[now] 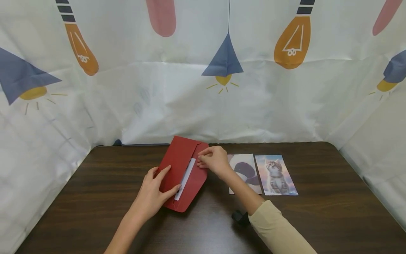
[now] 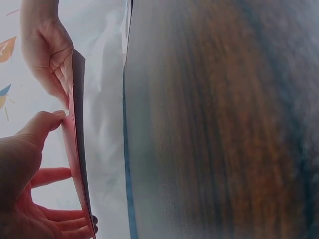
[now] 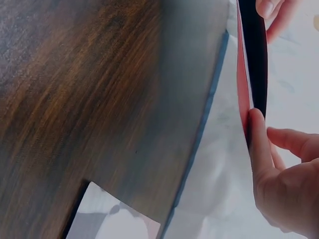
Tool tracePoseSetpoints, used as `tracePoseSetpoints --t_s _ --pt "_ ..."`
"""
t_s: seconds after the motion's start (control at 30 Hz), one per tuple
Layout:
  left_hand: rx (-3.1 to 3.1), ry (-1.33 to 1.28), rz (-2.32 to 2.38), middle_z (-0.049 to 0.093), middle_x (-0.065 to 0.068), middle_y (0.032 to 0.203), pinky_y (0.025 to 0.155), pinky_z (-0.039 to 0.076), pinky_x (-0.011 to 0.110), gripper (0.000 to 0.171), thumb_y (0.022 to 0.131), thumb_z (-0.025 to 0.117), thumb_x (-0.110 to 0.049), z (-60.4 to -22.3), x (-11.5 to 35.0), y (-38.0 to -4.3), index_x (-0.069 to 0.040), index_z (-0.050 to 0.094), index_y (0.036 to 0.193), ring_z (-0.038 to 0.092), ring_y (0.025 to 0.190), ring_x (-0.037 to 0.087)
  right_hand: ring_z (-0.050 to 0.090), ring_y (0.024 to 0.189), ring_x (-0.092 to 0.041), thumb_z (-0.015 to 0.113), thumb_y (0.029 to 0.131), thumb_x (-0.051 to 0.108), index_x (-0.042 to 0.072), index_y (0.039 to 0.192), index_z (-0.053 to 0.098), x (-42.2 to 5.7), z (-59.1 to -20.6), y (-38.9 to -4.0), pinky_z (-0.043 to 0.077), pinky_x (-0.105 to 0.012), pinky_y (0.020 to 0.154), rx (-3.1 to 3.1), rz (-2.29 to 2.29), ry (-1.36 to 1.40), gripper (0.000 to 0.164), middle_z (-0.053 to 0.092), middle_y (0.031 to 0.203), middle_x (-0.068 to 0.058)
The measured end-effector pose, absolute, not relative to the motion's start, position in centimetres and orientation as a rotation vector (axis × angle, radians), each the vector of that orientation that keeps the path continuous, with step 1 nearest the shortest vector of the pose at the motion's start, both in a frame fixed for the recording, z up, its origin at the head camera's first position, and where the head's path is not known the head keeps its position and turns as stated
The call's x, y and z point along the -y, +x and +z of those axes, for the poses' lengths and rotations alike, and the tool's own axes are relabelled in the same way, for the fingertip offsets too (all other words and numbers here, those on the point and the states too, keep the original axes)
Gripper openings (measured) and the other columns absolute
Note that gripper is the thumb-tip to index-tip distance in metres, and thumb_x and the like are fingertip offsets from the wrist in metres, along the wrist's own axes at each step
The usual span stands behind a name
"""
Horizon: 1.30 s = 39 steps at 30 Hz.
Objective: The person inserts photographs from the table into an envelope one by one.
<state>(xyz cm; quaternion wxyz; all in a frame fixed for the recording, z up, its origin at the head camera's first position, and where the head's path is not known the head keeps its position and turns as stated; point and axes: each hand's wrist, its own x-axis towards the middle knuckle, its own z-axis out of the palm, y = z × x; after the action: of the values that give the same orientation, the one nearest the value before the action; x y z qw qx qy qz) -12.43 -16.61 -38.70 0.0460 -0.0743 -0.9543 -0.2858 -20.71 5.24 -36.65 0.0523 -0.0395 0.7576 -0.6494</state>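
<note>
A red envelope (image 1: 179, 155) is held tilted above the table, its flap folded out to the right. Inside its mouth a strip of white paper (image 1: 185, 180) shows. My left hand (image 1: 155, 192) grips the envelope by its lower left part, the thumb lying near the mouth; in the left wrist view its fingers (image 2: 60, 214) reach along the envelope. My right hand (image 1: 215, 160) is at the flap's right edge. In the right wrist view, the right hand (image 3: 284, 184) has fingers on both sides of the envelope's edge, pinching it.
Right of the envelope, two picture cards lie side by side on the dark wooden table (image 1: 323, 176): a kitten card (image 1: 276, 175) and a pale card with dark round shapes (image 1: 245, 173). A small black object (image 1: 240, 218) is beside the right forearm. A lamp-patterned white curtain (image 1: 190, 98) hangs behind.
</note>
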Motion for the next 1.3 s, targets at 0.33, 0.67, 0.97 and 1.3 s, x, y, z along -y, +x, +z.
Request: tracePoseSetpoints --t_s 0.33,0.67,0.97,1.3 --pt "2.917 -0.232 -0.874 0.044 0.032 0.147 0.096 0.056 0.062 0.070 0.094 0.081 -0.034 -38.6 16.6 -12.4 -0.004 0.055 0.151 0.047 0.129 0.052 0.079 0.075 -0.026 0.068 0.097 -0.006 -0.012 0.106 0.075 -5.5 -36.4 -20.5 0.065 -0.034 0.071 -2.310 -1.956 -0.126 0.013 0.078 0.093 -0.024" --pt "2.909 -0.227 -0.883 0.046 0.032 0.146 0.093 0.059 0.059 0.069 0.093 0.081 -0.032 -38.7 16.8 -12.4 -0.003 0.055 0.150 0.048 0.128 0.050 0.079 0.082 -0.034 0.069 0.098 -0.003 -0.010 0.110 0.074 -8.2 -35.8 -20.6 0.064 -0.048 0.082 -2.420 -1.913 -0.166 0.016 0.077 0.101 -0.027" --pt "2.911 -0.227 -0.904 0.046 0.032 0.146 0.093 0.058 0.060 0.068 0.093 0.081 -0.032 -38.7 16.7 -12.4 -0.002 0.056 0.149 0.048 0.128 0.051 0.078 0.088 -0.038 0.070 0.099 0.004 -0.004 0.113 0.075 -10.4 -35.7 -21.1 0.065 -0.035 0.073 -2.589 -1.794 -0.182 0.017 0.078 0.105 -0.023" --pt "2.916 -0.217 -0.910 0.046 0.032 0.146 0.095 0.058 0.060 0.068 0.093 0.081 -0.033 -38.7 16.7 -12.3 -0.003 0.056 0.149 0.048 0.129 0.050 0.076 0.093 -0.041 0.070 0.099 0.005 -0.003 0.116 0.073 -11.8 -36.4 -21.0 0.063 -0.033 0.073 -2.729 -1.686 -0.279 0.019 0.078 0.106 -0.022"
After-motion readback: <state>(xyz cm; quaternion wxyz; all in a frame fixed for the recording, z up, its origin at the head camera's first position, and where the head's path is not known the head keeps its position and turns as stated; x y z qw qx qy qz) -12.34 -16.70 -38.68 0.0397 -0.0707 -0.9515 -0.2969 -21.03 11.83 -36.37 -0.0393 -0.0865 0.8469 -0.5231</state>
